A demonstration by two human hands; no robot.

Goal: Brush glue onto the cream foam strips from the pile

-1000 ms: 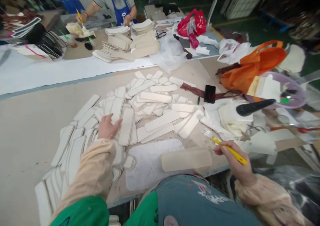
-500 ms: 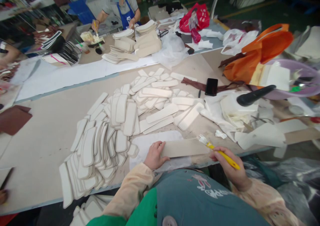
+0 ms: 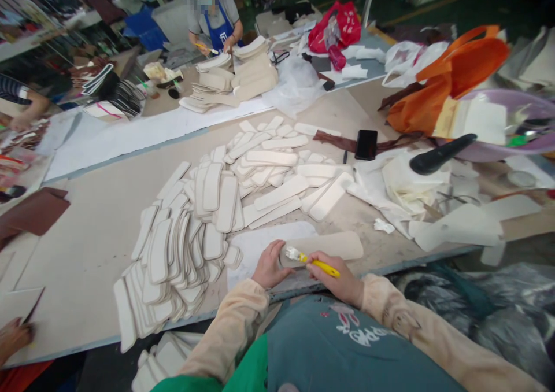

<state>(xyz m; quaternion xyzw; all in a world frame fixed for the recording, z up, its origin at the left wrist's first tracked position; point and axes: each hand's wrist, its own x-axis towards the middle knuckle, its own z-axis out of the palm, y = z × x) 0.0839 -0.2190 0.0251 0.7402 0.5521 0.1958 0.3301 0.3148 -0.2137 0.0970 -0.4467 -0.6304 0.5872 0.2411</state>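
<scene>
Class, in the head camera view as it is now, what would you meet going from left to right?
Brown sheet → stack of black and white pieces → co-worker's blue apron → left hand → right hand holding a yellow brush → orange bag.

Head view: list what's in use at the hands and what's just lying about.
In use:
pale strip, left hand at one end
yellow brush, held in right hand
probably the piled strips

Apparently just lying about:
black phone
orange bag
red bag
</scene>
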